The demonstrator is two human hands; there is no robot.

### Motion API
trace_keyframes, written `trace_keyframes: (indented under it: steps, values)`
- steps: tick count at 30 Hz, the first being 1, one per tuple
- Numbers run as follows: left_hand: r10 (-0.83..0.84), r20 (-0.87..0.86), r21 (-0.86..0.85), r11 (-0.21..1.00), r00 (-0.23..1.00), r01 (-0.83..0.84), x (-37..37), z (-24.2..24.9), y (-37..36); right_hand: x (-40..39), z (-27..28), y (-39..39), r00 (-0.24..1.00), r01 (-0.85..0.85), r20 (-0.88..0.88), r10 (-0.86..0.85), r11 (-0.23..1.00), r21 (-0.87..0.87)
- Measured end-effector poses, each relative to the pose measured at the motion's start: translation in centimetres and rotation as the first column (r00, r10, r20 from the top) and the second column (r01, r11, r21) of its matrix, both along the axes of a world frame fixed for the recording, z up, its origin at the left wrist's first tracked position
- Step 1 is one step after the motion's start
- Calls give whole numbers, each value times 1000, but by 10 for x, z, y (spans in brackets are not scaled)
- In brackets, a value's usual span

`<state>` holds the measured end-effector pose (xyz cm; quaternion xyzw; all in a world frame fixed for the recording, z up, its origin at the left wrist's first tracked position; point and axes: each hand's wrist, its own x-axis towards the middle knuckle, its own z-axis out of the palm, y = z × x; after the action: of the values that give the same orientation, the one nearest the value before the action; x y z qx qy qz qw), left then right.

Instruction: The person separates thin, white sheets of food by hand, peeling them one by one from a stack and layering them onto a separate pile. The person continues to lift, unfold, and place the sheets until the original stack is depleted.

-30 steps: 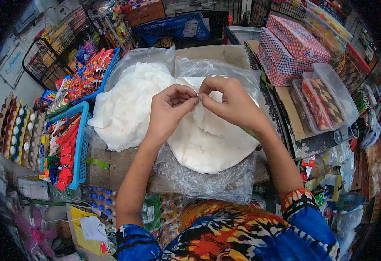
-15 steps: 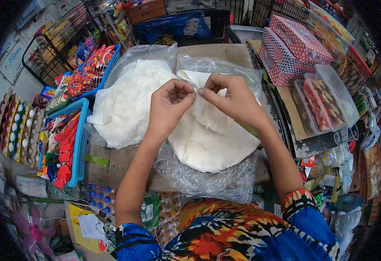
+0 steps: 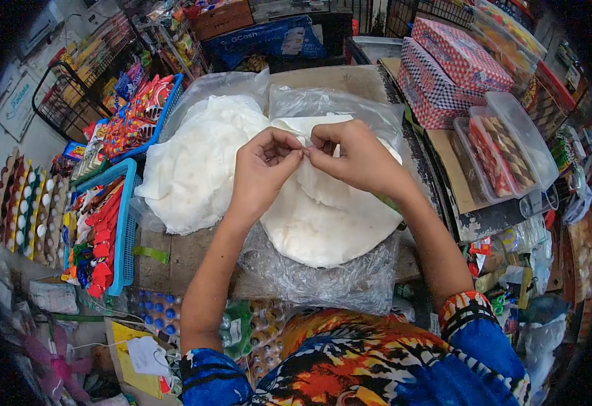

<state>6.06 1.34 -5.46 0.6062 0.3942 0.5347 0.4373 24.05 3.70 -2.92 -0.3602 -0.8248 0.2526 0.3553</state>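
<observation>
Both my hands are over a stack of thin, round white spring roll wrappers (image 3: 323, 233) lying on clear plastic. My left hand (image 3: 263, 169) pinches at the lifted edge of the top wrapper, thumb against fingertips. Close beside it, almost touching, my right hand (image 3: 357, 159) pinches the same edge. Part of that top sheet is raised and folded under my fingers, and the exact grip is hidden behind them. To the left lies a looser, crumpled pile of wrappers (image 3: 194, 166), also on plastic.
Crinkled clear plastic (image 3: 309, 287) spreads over the near edge of the wooden table (image 3: 164, 274). At left stand a light-blue basket (image 3: 130, 230) of packets and egg trays (image 3: 29, 210). Red-checked boxes (image 3: 458, 61) and clear tubs of stick snacks (image 3: 502, 152) sit at right.
My right hand has moved slightly left and down, bringing its fingertips nearer to my left hand. The raised fold at the far edge of the wrapper looks flatter. The view has shifted slightly.
</observation>
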Motion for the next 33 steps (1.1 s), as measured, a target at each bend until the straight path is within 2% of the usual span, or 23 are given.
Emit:
trace_keyframes:
  steps: [10,17,21,25,32,33]
  values:
    - [18,-14,38,999,1000,-18,1,-3,1,-2,-1,0,1000,0,-7,0,1000,-1]
    - [46,-59,57,997,997,-43,2,-2,-1,-4,-1,-2,999,-19,-31,17,997,-72]
    - [19,-36,40,999,999,-18,-2,-6,3,-5,0,-2,1000,-14,-30,10,994,-109]
    - [-11,-26,48,999,1000,12,-3,-9,6,-3,-8,4,999,-15,-42,12,997,-74]
    - [56,-42,58,997,998,-54,-6,-2,6,6,-9,14,993,108,-36,-108,994,-17]
    - [70,-95,107,992,993,-60,-7,-3,6,7,-10,15,992,128,-22,-128,992,-2]
